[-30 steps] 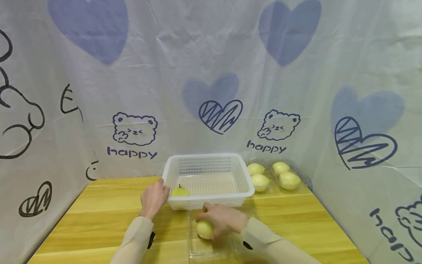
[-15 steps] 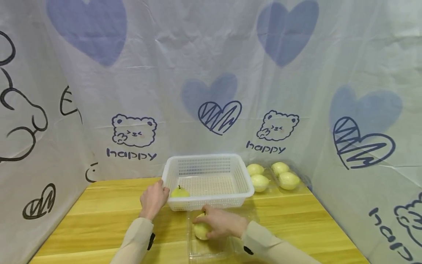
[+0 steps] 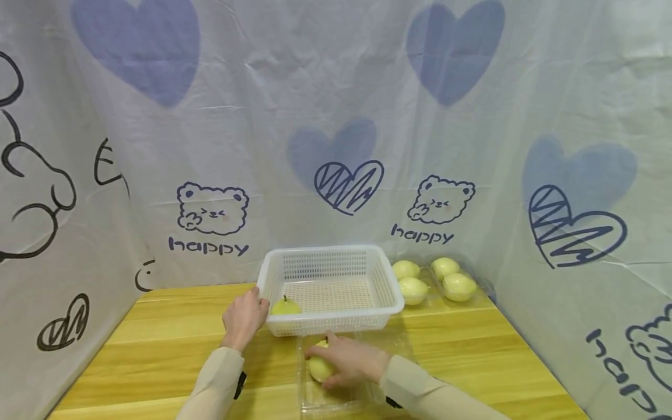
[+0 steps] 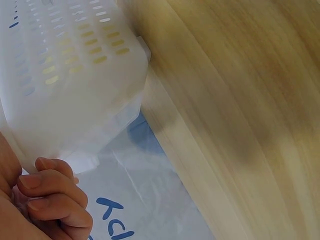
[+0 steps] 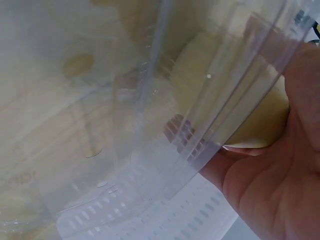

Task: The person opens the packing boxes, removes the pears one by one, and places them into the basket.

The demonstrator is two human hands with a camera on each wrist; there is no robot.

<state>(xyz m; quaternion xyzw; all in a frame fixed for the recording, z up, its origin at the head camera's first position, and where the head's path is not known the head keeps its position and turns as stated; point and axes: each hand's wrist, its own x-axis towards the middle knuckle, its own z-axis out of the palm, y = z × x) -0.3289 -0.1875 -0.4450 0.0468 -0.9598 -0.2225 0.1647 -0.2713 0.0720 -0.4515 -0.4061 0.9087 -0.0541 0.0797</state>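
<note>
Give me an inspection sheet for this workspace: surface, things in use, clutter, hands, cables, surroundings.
Surface: wood-grained table.
Things in use: white basket with one pear in its near left corner; clear tray in front of it; held pear, cannot tell whether lifted; four pears in clear packaging, right of the basket.
Clutter: nothing seen beyond these.
Hands: left hand grips the basket's left rim; right hand holds the pear at the tray.
Cables: nothing seen for certain.
Surroundings: white cloth behind and at both sides, with heart and bear drawings.
</note>
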